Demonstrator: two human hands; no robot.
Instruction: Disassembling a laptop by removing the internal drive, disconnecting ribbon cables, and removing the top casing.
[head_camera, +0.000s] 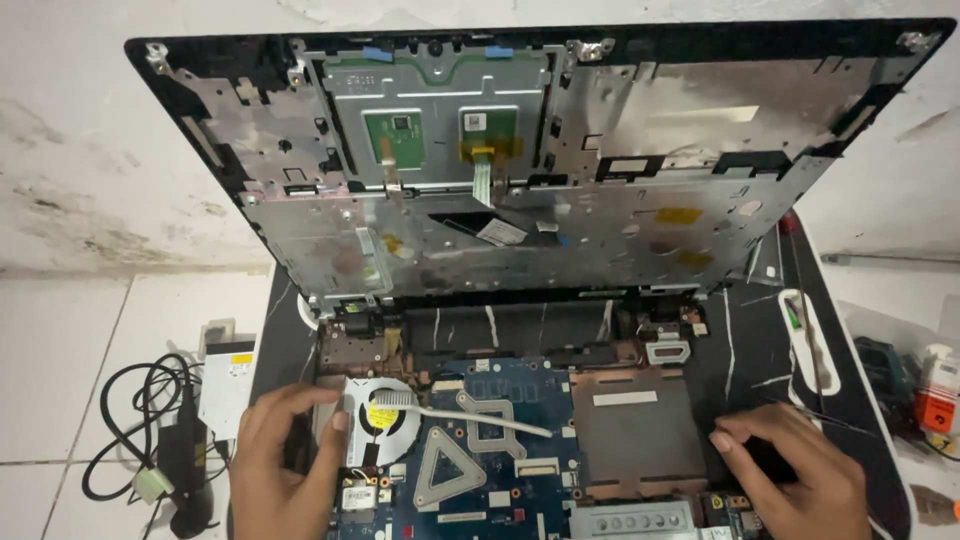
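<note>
The toothbrush (455, 412) lies across the fan (380, 420), untouched; the left hand (285, 460) rests just beside it, fingers loosely spread, and the right hand (795, 475) lies flat on the laptop base (640, 430).

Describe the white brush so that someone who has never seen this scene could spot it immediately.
Find the opened laptop base with its blue circuit board. At its left sits a round cooling fan; the toothbrush lies with its bristles on that fan. It is the only long white stick there.

Opened laptop base (620, 440), lifted top cover (520, 150) leaning on wall. White toothbrush (450, 408) lies across cooling fan (380, 425) and blue motherboard (500, 470). Left hand (285, 460) touches fan edge; right hand (795, 475) rests flat on base. Black cable (130, 420) on floor.
</note>
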